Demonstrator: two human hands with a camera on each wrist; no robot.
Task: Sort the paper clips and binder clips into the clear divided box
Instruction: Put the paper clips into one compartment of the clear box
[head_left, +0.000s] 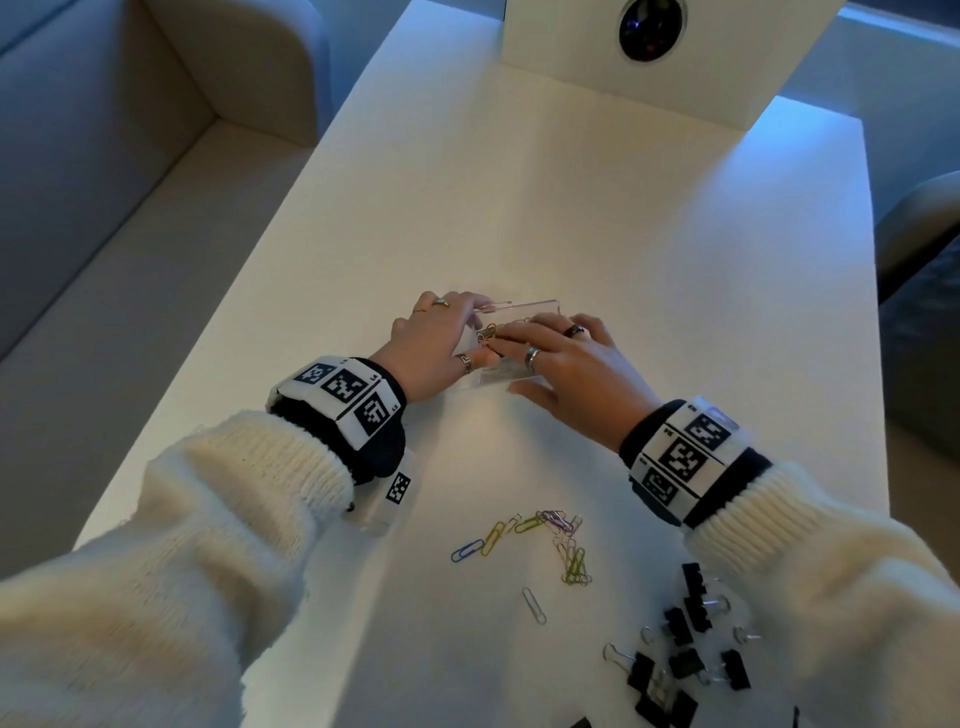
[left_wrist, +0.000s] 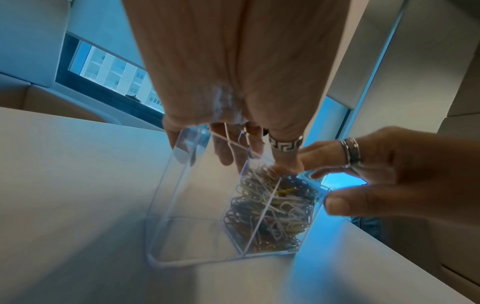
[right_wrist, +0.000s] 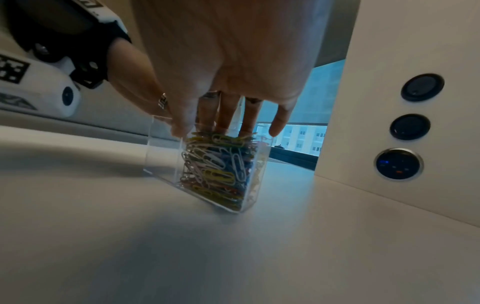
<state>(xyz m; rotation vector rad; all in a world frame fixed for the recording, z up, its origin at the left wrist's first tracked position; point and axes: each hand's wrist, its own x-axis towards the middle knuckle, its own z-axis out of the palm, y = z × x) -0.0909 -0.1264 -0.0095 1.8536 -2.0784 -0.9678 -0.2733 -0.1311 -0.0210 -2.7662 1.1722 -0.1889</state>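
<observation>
The clear divided box stands mid-table. One compartment is packed with coloured paper clips; the other looks empty. My left hand grips the box, fingers behind its far wall and ringed thumb at the near rim. My right hand lies over the top, its straight fingers pressing on the clips. Loose paper clips lie nearer me, and black binder clips lie at the near right.
A white upright panel with a round dark lens stands at the far end of the white table. Its side shows round buttons. A pale sofa runs along the left table edge.
</observation>
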